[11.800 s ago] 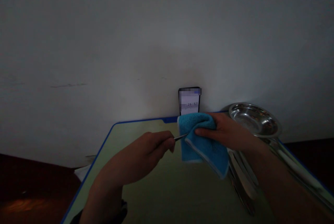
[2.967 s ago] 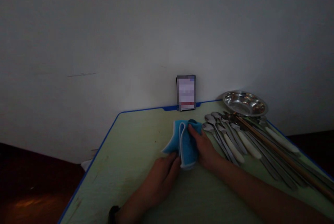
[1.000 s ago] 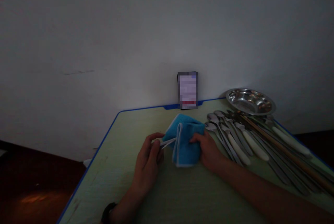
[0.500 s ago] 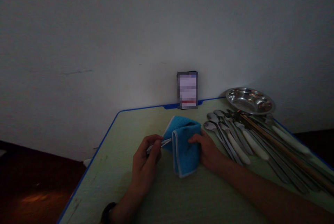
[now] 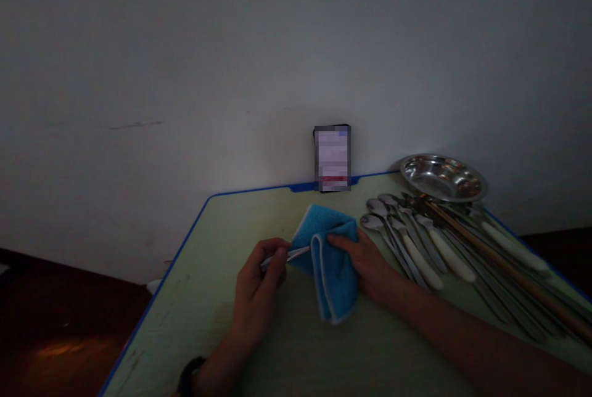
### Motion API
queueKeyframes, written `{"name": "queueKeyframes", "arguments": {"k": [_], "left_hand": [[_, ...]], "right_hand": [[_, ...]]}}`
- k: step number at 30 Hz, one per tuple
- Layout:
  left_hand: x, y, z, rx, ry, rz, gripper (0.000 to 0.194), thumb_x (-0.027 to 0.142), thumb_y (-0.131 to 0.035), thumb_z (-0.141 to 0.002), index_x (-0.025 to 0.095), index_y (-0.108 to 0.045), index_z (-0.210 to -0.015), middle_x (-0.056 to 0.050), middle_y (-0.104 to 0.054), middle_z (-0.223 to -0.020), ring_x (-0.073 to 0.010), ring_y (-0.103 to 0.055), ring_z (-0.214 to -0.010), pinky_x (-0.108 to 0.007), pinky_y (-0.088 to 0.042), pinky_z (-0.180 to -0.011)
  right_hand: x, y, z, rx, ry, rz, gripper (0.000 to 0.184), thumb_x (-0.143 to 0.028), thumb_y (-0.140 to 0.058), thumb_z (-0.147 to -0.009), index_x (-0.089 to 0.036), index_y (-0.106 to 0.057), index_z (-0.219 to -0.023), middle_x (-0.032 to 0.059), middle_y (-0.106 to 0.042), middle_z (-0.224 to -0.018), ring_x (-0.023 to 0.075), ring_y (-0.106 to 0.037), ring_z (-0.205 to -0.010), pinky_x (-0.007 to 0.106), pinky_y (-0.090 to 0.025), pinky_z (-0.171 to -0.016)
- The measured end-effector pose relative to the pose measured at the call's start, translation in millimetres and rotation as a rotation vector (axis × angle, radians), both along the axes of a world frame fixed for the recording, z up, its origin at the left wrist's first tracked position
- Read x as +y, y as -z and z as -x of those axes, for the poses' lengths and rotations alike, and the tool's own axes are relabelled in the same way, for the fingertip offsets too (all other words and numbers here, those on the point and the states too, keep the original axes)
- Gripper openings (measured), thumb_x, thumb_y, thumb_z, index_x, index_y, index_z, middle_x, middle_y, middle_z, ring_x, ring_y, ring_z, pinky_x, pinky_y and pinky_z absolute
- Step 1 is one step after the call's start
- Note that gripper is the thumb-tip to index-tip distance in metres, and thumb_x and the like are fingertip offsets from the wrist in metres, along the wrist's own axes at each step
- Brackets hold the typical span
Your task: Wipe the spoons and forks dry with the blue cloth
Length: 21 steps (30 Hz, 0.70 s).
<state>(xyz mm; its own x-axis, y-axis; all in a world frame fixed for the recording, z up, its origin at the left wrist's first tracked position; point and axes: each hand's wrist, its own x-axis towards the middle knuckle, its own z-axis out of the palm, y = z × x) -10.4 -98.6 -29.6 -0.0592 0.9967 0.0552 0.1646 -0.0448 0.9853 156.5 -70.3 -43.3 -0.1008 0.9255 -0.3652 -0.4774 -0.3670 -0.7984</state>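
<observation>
My left hand (image 5: 261, 286) is closed around the handle of a slim metal spoon (image 5: 298, 253), held above the table at the middle. The spoon's far end runs into a folded blue cloth (image 5: 335, 274) with pale edging and is hidden there. My right hand (image 5: 370, 264) grips the cloth from the right, thumb on top, pressing it around the hidden part. Just right of that hand lies a spread of cutlery: several metal spoons (image 5: 374, 222), some white-handled pieces (image 5: 423, 264) and brown chopsticks (image 5: 490, 249).
A shiny steel bowl (image 5: 444, 178) sits at the back right corner, near the wall (image 5: 231, 64). A phone (image 5: 333, 159) leans upright against the wall at the table's back edge. The pale green table (image 5: 231, 224) has a blue rim.
Over the last second the cloth shifts and its hanging fold swings lower, while my right thumb moves slightly left. Three seconds ago my left hand was lower, at the cloth's bottom edge.
</observation>
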Motion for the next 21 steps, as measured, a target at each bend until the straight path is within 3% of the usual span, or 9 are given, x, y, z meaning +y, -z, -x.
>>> {"name": "queueKeyframes", "arguments": {"k": [6, 11, 21], "left_hand": [[1.1, -2.7, 2.5, 0.094, 0.0, -0.014, 0.017, 0.033, -0.05, -0.083, 0.018, -0.054, -0.089, 0.006, -0.041, -0.056, -0.0078, -0.036, -0.048, -0.018, -0.027, -0.043], [3.4, -2.0, 5.5, 0.185, 0.011, -0.039, 0.017, 0.033, -0.048, -0.084, 0.018, -0.054, -0.088, 0.006, -0.043, -0.057, -0.0076, -0.037, -0.048, -0.019, -0.029, -0.044], [5.4, -3.6, 7.0, 0.33, 0.139, -0.005, 0.021, 0.033, -0.044, -0.086, 0.018, -0.057, -0.092, 0.002, -0.054, -0.069, -0.0085, -0.038, -0.048, -0.02, -0.03, -0.044]], "right_hand": [[0.4, 3.7, -4.2, -0.054, -0.027, -0.004, 0.021, -0.02, -0.064, -0.063, -0.022, -0.06, -0.083, -0.0035, -0.065, -0.065, 0.0154, -0.061, -0.06, 0.029, -0.047, -0.06], [0.8, 2.5, -2.0, -0.011, -0.035, -0.053, 0.025, -0.028, -0.068, -0.065, -0.022, -0.061, -0.089, -0.0021, -0.068, -0.076, 0.0164, -0.064, -0.074, 0.031, -0.048, -0.073], [1.6, -0.5, -1.4, 0.004, -0.004, -0.023, 0.024, -0.029, -0.068, -0.066, -0.022, -0.06, -0.087, -0.0023, -0.069, -0.073, 0.0169, -0.064, -0.068, 0.031, -0.05, -0.067]]}}
